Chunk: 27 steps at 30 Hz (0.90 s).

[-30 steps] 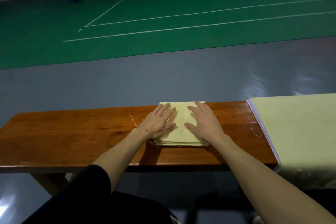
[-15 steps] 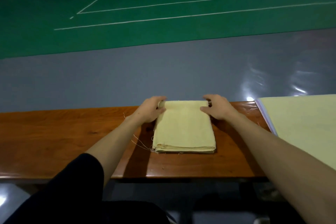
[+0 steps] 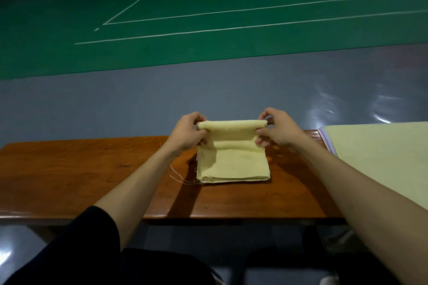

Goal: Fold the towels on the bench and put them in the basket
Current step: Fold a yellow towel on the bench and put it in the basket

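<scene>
Folded yellow towel, on wooden bench.
Left hand and right hand each pinch a far corner, lifting that edge; near edge rests on bench; flat cloth stack right of towel.

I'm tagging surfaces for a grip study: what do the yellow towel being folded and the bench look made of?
The yellow towel looks like thin woven cloth, perhaps cotton, matte: it bends softly and loose threads trail from its edge. The bench looks like wood with a glossy varnish: reddish-brown grain and a sheen.
</scene>
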Motion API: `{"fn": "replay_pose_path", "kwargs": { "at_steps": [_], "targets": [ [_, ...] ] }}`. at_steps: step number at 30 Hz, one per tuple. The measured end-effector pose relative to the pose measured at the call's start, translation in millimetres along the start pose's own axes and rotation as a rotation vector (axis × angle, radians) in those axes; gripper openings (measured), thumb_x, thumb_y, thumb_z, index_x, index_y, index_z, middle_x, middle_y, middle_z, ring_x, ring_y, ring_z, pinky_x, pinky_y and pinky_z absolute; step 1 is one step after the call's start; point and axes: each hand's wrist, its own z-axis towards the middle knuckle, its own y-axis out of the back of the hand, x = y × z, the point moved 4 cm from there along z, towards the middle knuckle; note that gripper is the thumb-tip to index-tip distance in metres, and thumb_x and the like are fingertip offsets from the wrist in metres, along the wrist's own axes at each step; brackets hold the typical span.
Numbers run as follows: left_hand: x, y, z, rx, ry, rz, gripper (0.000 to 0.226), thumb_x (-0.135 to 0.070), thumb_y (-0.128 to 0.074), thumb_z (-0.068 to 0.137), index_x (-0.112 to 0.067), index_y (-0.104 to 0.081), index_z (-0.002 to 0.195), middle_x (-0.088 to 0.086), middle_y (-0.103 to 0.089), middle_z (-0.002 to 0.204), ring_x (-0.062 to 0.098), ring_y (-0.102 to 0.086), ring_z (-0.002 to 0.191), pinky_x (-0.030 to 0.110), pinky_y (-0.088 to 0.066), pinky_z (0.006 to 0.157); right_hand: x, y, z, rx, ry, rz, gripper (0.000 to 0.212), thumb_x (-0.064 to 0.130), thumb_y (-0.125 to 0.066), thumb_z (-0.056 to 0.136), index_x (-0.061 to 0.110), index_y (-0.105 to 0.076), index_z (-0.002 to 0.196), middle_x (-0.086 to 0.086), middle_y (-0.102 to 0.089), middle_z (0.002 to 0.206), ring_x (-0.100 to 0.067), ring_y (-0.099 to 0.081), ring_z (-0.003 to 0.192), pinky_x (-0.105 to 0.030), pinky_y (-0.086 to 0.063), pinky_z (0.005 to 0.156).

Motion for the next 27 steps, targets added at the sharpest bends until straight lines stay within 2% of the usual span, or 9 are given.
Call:
{"fn": "replay_pose_path", "kwargs": {
  "at_steps": [3,6,9,13,16,20,22,24,27],
  "targets": [
    [2.0,-1.9,-35.4,-0.015,0.037,-0.291,0.017,-0.009,-0.066,0.087,-0.012,-0.061,0.104,0.004,-0.059,0.108,0.019,-0.066,0.086,0.031,-0.059,0.07,-5.8,3.1,-32.1,0.027,-0.029,0.353,0.023,-0.01,-0.064,0.083,0.01,-0.055,0.09,-0.02,-0.06,0.101,-0.035,-0.068,0.081,-0.041,-0.06,0.065],
    [11.6,-12.0,-68.2,-0.079,0.048,-0.283,0.011,-0.018,-0.06,0.092,-0.015,-0.064,0.102,-0.003,-0.062,0.103,0.01,-0.06,0.094,0.017,-0.051,0.065,-19.4,-0.8,-58.3,0.014,-0.06,0.421,0.01,0.007,-0.071,0.083,0.01,-0.063,0.086,-0.013,-0.064,0.099,-0.027,-0.062,0.091,-0.034,-0.053,0.071],
    [25.5,-25.0,-88.9,-0.098,0.025,-0.058,0.015,-0.022,-0.061,0.092,-0.022,-0.066,0.106,-0.015,-0.061,0.104,0.002,-0.055,0.097,0.013,-0.045,0.065,-32.5,-11.4,-76.0,-0.092,-0.015,0.191,0.01,0.011,-0.074,0.081,0.01,-0.065,0.085,-0.005,-0.066,0.091,-0.021,-0.06,0.089,-0.029,-0.048,0.073],
    [35.8,-31.1,-101.9,-0.148,0.003,0.043,0.024,-0.023,-0.061,0.091,-0.02,-0.064,0.115,-0.009,-0.061,0.112,0.003,-0.054,0.1,0.009,-0.043,0.063,-38.6,-28.4,-91.9,-0.2,0.089,-0.161,0.021,0.015,-0.072,0.084,0.02,-0.059,0.099,0.006,-0.057,0.106,-0.013,-0.056,0.101,-0.024,-0.048,0.082],
    [32.3,-32.5,-102.0,-0.258,0.002,-0.008,0.031,-0.033,-0.058,0.093,-0.023,-0.061,0.122,-0.001,-0.051,0.122,0.013,-0.052,0.113,0.016,-0.045,0.082,-45.0,-33.1,-90.6,-0.243,0.112,-0.223,0.044,0.021,-0.072,0.084,0.024,-0.053,0.123,0.002,-0.049,0.126,-0.015,-0.048,0.118,-0.03,-0.044,0.097],
    [42.6,-56.2,-90.3,-0.084,0.191,0.165,0.056,-0.057,-0.047,0.091,-0.045,-0.031,0.142,0.009,-0.028,0.15,0.033,-0.023,0.139,0.054,-0.029,0.108,-52.4,-43.7,-86.0,-0.104,-0.003,-0.255,0.051,0.035,-0.059,0.093,0.028,-0.042,0.14,-0.002,-0.049,0.14,-0.027,-0.045,0.127,-0.048,-0.043,0.104],
    [50.8,-69.1,-92.2,-0.03,0.192,0.326,0.06,-0.062,-0.045,0.089,-0.049,-0.023,0.144,0.009,-0.027,0.154,0.035,-0.014,0.143,0.055,-0.019,0.113,-53.5,-50.0,-88.4,-0.103,-0.014,-0.331,0.047,0.043,-0.052,0.095,0.032,-0.042,0.14,-0.002,-0.051,0.139,-0.029,-0.045,0.127,-0.051,-0.041,0.104],
    [52.9,-72.3,-96.0,-0.084,0.128,0.318,0.059,-0.058,-0.05,0.089,-0.046,-0.029,0.143,0.006,-0.039,0.148,0.033,-0.02,0.142,0.05,-0.014,0.116,-53.6,-54.5,-92.1,-0.123,-0.039,-0.406,0.046,0.047,-0.049,0.095,0.035,-0.042,0.139,-0.002,-0.053,0.137,-0.031,-0.044,0.127,-0.052,-0.04,0.104],
    [44.3,-65.8,-105.2,-0.186,0.093,0.188,0.058,-0.044,-0.063,0.087,-0.035,-0.042,0.14,0.002,-0.048,0.137,0.026,-0.033,0.135,0.047,-0.027,0.114,-50.5,-56.7,-97.0,-0.143,-0.033,-0.37,0.048,0.043,-0.056,0.093,0.032,-0.044,0.138,-0.003,-0.053,0.137,-0.031,-0.044,0.128,-0.052,-0.04,0.104]
  ]
}}
